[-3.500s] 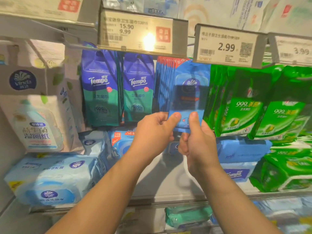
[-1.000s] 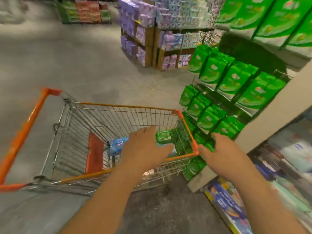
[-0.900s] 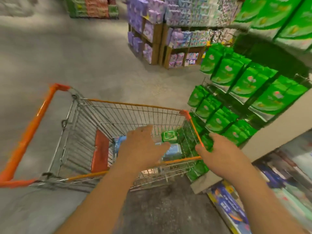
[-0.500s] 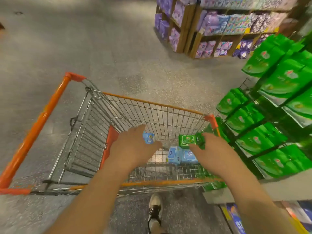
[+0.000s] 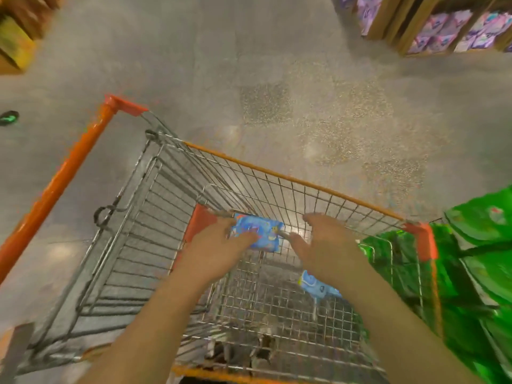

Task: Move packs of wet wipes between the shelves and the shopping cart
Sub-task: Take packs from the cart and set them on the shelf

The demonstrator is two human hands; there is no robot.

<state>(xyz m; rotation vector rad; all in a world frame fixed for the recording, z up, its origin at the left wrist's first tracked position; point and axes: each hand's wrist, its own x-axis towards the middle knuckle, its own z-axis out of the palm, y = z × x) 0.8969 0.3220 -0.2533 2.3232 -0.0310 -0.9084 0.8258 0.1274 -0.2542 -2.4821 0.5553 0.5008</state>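
Note:
My left hand [image 5: 219, 252] reaches down into the shopping cart [image 5: 291, 180] and pinches a small blue pack of wet wipes [image 5: 261, 234] between thumb and fingers, above the wire floor. Just right of the pack, my right hand [image 5: 328, 245] is held with loose, spread fingers; its thumb is close to the pack's edge and it grips nothing. A second blue pack [image 5: 318, 285] lies on the cart floor, partly hidden under my right forearm.
The cart's orange handle [image 5: 55, 187] runs along the left. Green wipe packs [image 5: 484, 259] hang on shelving tight against the cart's right side. Wooden racks of purple packs [image 5: 443, 29] stand across the grey aisle floor.
The view has tilted down over the cart. Both hands have gone deeper into the basket, the left still with the blue pack. The green pack seen in the cart is out of sight.

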